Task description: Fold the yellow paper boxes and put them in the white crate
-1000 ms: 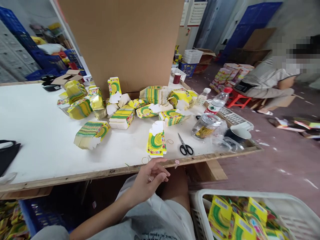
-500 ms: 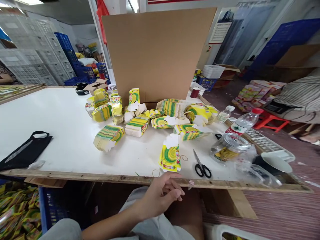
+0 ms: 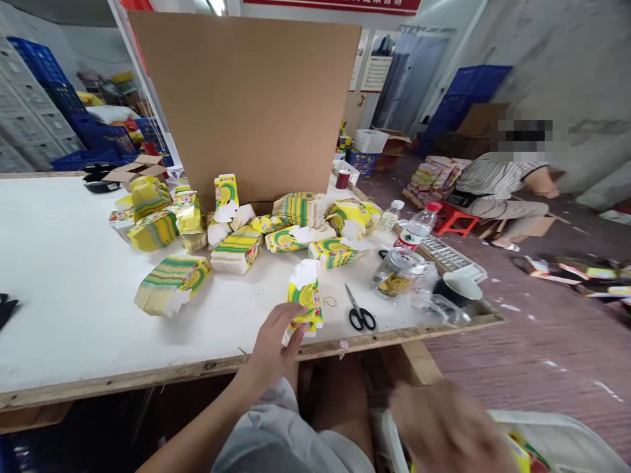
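My left hand (image 3: pixel 276 335) is at the table's front edge, its fingers and thumb closed round the lower left end of a yellow-green flattened carton (image 3: pixel 306 295). White flaps stick up at the carton's far end. Low at the right, my right hand (image 3: pixel 448 427) is smeared by motion over a white basket (image 3: pixel 552 427) with yellow packets in it; its fingers cannot be made out. A rubber band (image 3: pixel 330 301) and black-handled scissors (image 3: pixel 361 315) lie right of the carton. Bundled stacks of similar cartons (image 3: pixel 172 282) spread across the table behind.
A tall cardboard sheet (image 3: pixel 246 105) stands at the back. On the right side are a clear jar (image 3: pixel 400 272), a red-capped bottle (image 3: pixel 419 226), a cup (image 3: pixel 458 289) and plastic wrapping. Another person (image 3: pixel 503 187) sits on a red stool (image 3: pixel 456 219) beyond.
My left hand has moved up and onto the flattened carton. My right hand has come into view at the lower right. The view has turned to the right.
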Tool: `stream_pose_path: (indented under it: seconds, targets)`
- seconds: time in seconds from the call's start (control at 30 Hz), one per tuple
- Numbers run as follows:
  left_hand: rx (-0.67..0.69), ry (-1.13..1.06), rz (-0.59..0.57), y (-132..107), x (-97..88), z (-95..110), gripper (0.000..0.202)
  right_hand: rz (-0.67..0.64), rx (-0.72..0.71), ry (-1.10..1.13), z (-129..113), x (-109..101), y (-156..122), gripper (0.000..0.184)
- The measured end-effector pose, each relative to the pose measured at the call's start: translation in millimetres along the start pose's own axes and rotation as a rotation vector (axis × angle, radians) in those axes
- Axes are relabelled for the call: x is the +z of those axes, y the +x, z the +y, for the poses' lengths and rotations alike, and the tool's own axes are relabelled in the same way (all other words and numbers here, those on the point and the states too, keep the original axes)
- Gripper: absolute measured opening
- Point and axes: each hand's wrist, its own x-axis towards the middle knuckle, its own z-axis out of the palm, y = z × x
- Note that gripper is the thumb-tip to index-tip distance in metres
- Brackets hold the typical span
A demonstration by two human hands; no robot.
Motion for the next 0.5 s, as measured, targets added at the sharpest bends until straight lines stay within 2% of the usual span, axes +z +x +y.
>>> stream_pose_path:
  seconds: [0.17,0.27,0.37,0.43,0.5]
  targets:
    - [0.058,0.154,-0.138,10.9,7.2,-18.9,0.044,0.194,0.234,0.123,33.7,42.7,52.1,0.046]
    - [0.076,0.192,-0.2,4.3,14.4,-21.7,0.044,0.233,0.249,0.109,56.0,62.3,71.3,0.057]
    - [0.101,0.205,-0.257,-3.6,17.0,-22.6,0.042,0.214,0.231,0.145,66.4,70.7,77.2,0.054]
    - [0.108,0.183,-0.235,-6.1,14.9,-22.4,0.042,0.212,0.215,0.182,65.8,70.0,74.3,0.05]
    - [0.056,0.101,-0.137,-5.4,10.5,-20.3,0.044,0.222,0.201,0.223,61.6,66.3,66.7,0.048]
